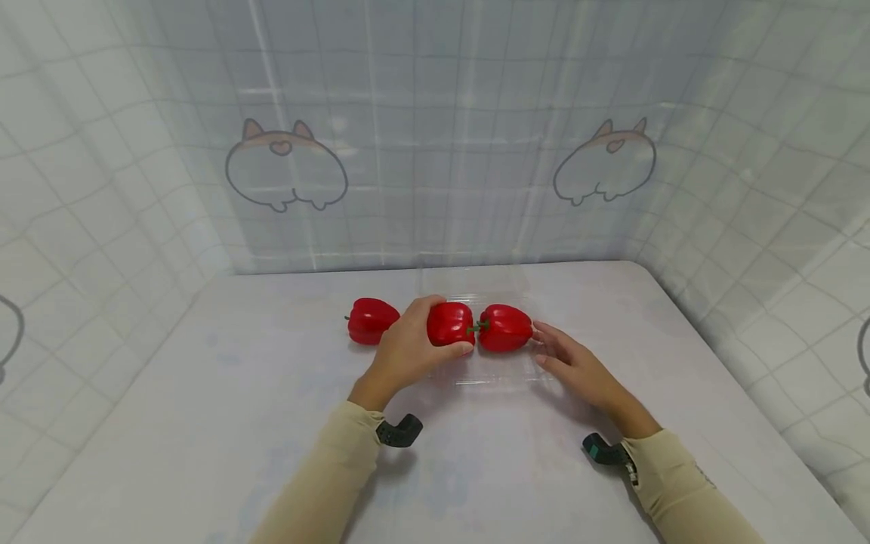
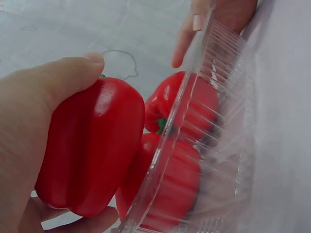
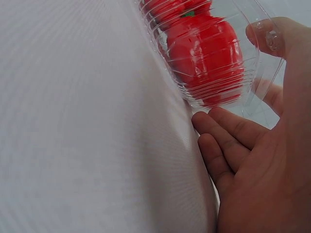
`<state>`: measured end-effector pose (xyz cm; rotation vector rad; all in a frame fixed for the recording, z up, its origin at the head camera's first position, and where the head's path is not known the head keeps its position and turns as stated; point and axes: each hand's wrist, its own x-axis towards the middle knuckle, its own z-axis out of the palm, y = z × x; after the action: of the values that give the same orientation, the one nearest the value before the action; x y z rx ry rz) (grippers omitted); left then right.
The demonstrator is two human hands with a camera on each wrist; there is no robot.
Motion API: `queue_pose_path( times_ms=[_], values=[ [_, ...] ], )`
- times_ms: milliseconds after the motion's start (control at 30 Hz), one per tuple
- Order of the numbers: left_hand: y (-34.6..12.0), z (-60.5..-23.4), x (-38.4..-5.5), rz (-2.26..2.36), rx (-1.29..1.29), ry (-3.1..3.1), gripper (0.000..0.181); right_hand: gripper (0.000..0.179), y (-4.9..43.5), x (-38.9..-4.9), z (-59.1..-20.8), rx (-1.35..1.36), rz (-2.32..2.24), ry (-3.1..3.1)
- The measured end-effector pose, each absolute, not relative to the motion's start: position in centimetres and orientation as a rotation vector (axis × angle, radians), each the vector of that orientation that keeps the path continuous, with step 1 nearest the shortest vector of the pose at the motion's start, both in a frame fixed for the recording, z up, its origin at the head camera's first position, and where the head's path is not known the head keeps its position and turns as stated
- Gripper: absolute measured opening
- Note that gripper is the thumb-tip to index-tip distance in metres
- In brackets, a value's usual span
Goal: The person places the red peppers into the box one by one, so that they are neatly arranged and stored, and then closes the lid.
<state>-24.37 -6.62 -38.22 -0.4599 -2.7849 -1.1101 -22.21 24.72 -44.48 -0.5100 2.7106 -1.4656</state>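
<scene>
My left hand point(image 1: 414, 344) grips a red bell pepper point(image 2: 95, 150) from its left side, thumb on top in the left wrist view. Just beyond it is a clear plastic box point(image 2: 233, 160) with two more red bell peppers inside. One of these box peppers point(image 1: 505, 328) lies at the right end, its green stem pointing left. The other box pepper point(image 2: 170, 179) is hidden behind the held one in the head view. My right hand point(image 1: 574, 370) is at the box's right end, fingers loosely extended beside its wall and holding no pepper.
Left of my left hand, another red bell pepper point(image 1: 370, 321) lies on the white tabletop point(image 1: 224, 423), outside the box. A checked curtain point(image 1: 448, 151) with cartoon animal drawings hangs behind the table and along both sides.
</scene>
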Motion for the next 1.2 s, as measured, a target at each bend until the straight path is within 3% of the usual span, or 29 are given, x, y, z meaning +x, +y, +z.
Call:
queue_pose_path(
  times_ms=[1200],
  values=[
    [-6.8,-38.8,-24.0,-0.897,-0.639,-2.901,0.083,0.065,24.9,-22.3,-44.6,-0.490,-1.491,2.676]
  ],
)
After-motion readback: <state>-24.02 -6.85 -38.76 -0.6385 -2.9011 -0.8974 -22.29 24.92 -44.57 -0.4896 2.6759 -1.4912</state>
